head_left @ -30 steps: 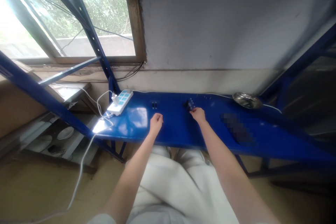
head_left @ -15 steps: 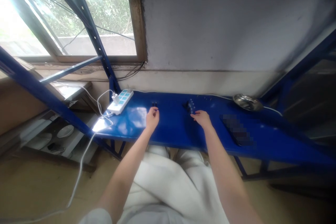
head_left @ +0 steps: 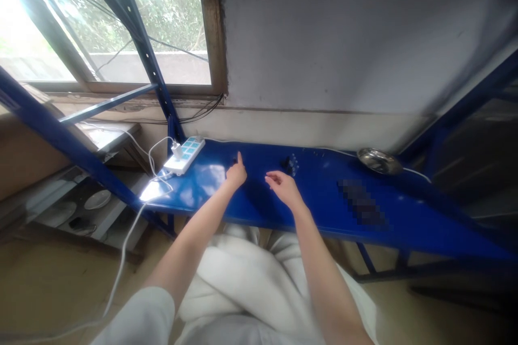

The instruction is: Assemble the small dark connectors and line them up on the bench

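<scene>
My left hand (head_left: 237,173) is over the middle of the blue bench (head_left: 259,207), its index finger stretched towards the wall and the other fingers bent. Small dark pieces (head_left: 235,161) lie beside that finger, partly hidden by it. To its right, my right hand (head_left: 281,186) is above the bench with thumb and fingertips drawn together. Whatever may be between them is too small to make out. Just beyond the right hand is a little group of dark pieces (head_left: 286,163) next to several small clear pieces (head_left: 294,163).
A white power strip (head_left: 185,156) with a plugged-in charger lies at the bench's left end. Further right are a dark, pixelated flat object (head_left: 362,202) and a round metal dish (head_left: 379,160). Blue frame posts (head_left: 149,59) rise at the left; a white cable (head_left: 125,248) hangs to the floor.
My right hand has moved left, away from the clear pieces and towards my left hand. My left hand has gone from a pinch to a stretched index finger.
</scene>
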### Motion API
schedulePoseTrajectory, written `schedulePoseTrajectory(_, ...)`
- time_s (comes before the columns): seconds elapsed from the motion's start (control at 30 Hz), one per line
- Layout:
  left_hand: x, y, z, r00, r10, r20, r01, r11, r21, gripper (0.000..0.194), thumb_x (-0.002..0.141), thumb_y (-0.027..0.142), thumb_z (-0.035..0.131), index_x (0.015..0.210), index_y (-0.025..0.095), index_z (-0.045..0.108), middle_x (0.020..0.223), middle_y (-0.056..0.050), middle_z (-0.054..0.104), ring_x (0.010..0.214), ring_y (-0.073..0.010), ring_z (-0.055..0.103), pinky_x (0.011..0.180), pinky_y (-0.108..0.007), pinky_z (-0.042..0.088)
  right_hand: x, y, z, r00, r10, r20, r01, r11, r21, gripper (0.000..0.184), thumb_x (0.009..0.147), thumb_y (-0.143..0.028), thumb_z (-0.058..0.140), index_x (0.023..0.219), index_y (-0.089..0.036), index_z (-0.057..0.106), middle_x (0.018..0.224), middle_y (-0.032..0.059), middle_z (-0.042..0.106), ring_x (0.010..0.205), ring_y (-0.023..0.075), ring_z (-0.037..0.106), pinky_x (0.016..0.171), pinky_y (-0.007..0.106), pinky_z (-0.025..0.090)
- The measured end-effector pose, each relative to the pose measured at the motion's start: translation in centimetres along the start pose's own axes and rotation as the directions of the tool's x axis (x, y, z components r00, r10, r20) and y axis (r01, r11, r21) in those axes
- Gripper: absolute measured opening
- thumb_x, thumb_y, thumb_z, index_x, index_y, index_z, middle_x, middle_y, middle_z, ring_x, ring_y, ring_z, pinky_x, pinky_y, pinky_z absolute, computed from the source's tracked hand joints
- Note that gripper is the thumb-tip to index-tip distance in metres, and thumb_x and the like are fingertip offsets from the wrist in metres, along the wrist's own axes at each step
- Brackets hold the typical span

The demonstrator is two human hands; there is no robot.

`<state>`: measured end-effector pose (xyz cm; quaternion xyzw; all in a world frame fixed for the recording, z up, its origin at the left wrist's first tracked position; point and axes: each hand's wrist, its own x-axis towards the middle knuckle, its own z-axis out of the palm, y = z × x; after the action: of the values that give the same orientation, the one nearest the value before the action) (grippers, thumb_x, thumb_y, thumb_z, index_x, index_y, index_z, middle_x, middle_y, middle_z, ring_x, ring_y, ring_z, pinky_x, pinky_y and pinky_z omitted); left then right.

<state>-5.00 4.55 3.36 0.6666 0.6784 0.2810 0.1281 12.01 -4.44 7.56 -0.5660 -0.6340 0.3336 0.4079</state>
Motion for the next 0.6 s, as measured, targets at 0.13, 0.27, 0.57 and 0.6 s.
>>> schedulePoseTrajectory(0.13,0.6,-0.1,0.1,0.998,-0.014,0.055,0.005,0.989,0.149,0.060,0.078,0.008,0.043,0.136,0.009,0.030,0.087,-0.019,0.064,0.082,-0.0263,0.063,0.074,-0.034,0.044,-0.2,-0.4,0.2,1.000,0.002,0.014,-0.003,1.000,0.023,0.026,0.079,-0.038,0.054,0.095,-0.020,0.063,0.090,0.0058,0.068,0.076,0.0153,0.063,0.070,0.029,0.051)
schedulePoseTrajectory(0.27,0.6,0.0,-0.3,0.999,0.035,0.001,-0.035,0.990,0.134,0.039,0.077,0.002,0.038,0.113,0.009,0.053,0.091,-0.019,0.062,0.084,-0.0254,0.063,0.075,-0.033,0.043,-0.3,-0.8,0.2,1.000,0.002,0.018,-0.003,0.999,0.052,0.024,0.079,-0.037,0.053,0.093,-0.019,0.063,0.086,0.0047,0.068,0.070,0.0138,0.062,0.068,0.028,0.051)
schedulePoseTrajectory(0.57,-2.5,5.5,-4.2,0.995,0.006,0.098,0.080,0.537,-0.840,0.019,0.088,0.021,0.036,0.097,0.014,0.051,0.072,-0.003,0.061,0.039,-0.0055,0.047,0.041,-0.018,0.035,1.7,-2.2,0.4,0.960,0.145,-0.241,-0.119,0.986,0.118,0.052,0.084,-0.062,0.025,0.068,-0.019,0.051,0.063,0.0020,0.060,0.047,0.0108,0.052,0.052,0.024,0.043)
schedulePoseTrajectory(0.6,-3.1,6.3,-4.8,0.996,0.039,0.086,0.056,0.493,-0.868,0.018,0.089,0.023,0.037,0.097,0.014,0.051,0.071,-0.003,0.061,0.039,-0.0051,0.047,0.040,-0.018,0.033,1.9,-2.6,0.4,0.963,0.141,-0.230,-0.112,0.985,0.135,0.057,0.083,-0.065,0.021,0.065,-0.019,0.049,0.060,0.0017,0.058,0.046,0.0107,0.050,0.051,0.024,0.041)
